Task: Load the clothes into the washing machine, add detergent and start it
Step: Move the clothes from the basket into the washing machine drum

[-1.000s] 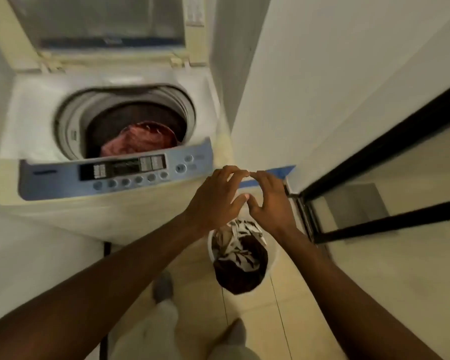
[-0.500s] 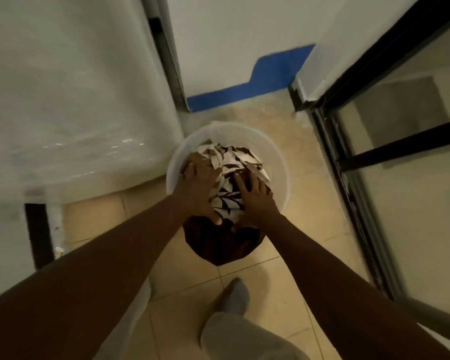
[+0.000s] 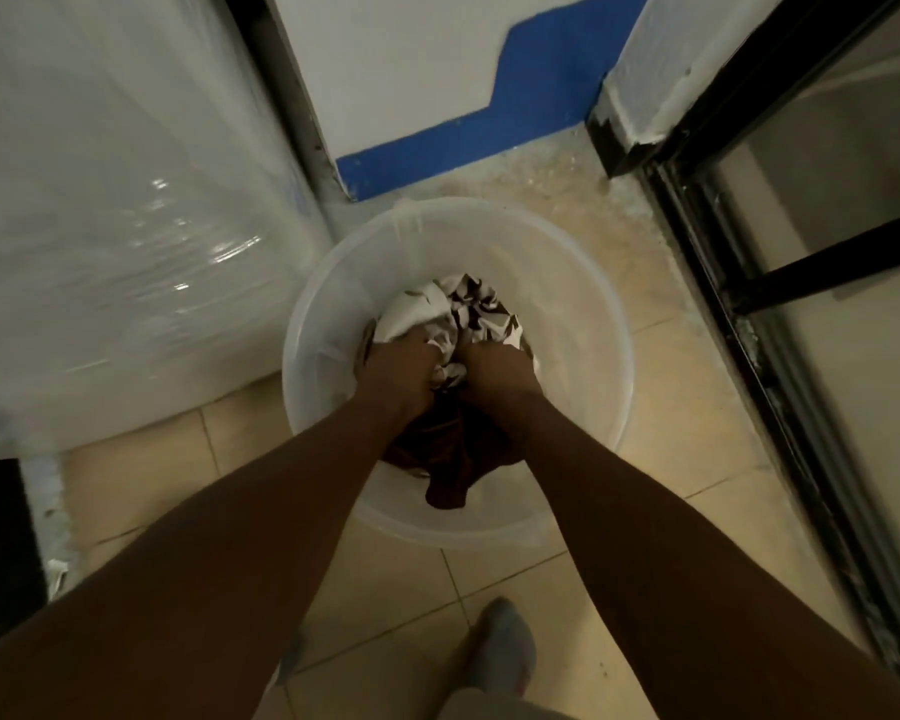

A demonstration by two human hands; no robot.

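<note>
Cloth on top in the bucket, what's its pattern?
The cloth is white with dark brown leaf-like marks; the head view shows it.

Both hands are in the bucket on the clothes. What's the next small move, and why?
Probably lift straight up: left hand and right hand both grip the patterned cloth inside the white bucket, so it seems ready to clear the rim.

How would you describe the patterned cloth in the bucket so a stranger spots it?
Right of the plastic-wrapped washing machine, a translucent white bucket stands on the floor. The patterned cloth lies at its far side, white with dark brown shapes, unlike the plain brown garment nearer the person.
</note>
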